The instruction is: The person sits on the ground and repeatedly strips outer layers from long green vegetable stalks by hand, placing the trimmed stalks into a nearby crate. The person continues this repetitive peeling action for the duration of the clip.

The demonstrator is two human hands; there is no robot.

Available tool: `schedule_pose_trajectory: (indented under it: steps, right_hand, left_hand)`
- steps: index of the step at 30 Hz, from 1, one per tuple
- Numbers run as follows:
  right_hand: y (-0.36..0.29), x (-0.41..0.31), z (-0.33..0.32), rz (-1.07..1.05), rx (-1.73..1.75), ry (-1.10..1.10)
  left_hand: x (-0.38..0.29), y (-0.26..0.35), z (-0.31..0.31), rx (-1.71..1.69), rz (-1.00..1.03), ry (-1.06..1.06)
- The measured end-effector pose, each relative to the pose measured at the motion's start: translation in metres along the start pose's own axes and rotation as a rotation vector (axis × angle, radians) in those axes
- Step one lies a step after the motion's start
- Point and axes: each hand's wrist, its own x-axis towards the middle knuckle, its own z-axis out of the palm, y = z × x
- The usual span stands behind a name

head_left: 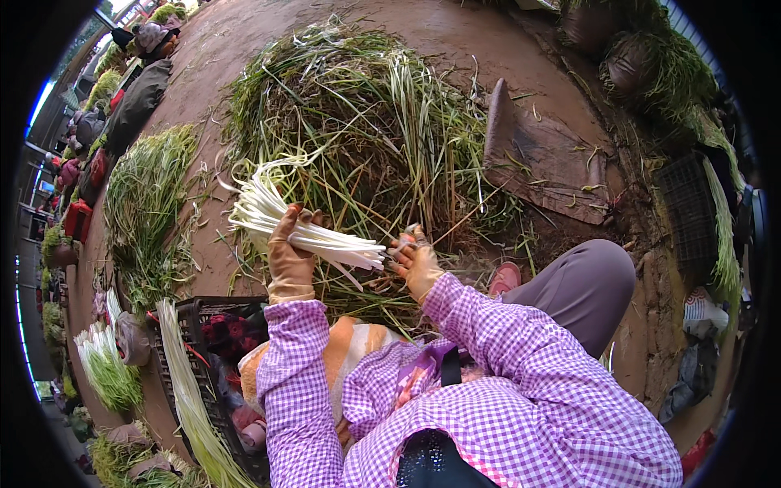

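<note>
My left hand, in a tan glove with worn fingertips, is closed around a bundle of white-stemmed leafy vegetables. The stem ends point to the right, and the pale curled parts fan out on the left. Just right of the stem ends is my right hand, also gloved, palm partly up with its fingers a little bent. Small greyish scraps cling to its fingertips; whether it grips any of them I cannot tell. Under and beyond both hands spreads a large heap of green leaves and brown, withered stalks.
A black plastic crate holding cloths stands at my left, long pale stalks along its side. Further left are a green pile and a white-stemmed bundle. A brown sack lies right of the heap. People sit at the far left.
</note>
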Motion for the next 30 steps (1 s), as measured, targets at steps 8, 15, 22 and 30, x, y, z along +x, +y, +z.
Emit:
schedule_pose_trajectory:
  steps: [8, 15, 22, 30]
  right_hand:
    - [-0.041, 0.028, 0.01, -0.467, -0.672, -0.241]
    - [-0.112, 0.125, 0.0, -0.315, -1.646, 0.428]
    - [-0.104, 0.073, 0.035, -0.897, -1.417, 0.309]
    - [-0.069, 0.088, 0.089, -0.652, -1.613, 0.101]
  left_hand:
    - [0.014, 0.021, 0.021, -0.314, -0.157, -0.252]
    - [0.018, 0.084, 0.012, -0.361, 0.274, -0.184]
    - [0.029, 0.069, -0.008, -0.57, -0.073, -0.176]
    - [0.013, 0.082, 0.01, -0.229, 0.152, -0.198]
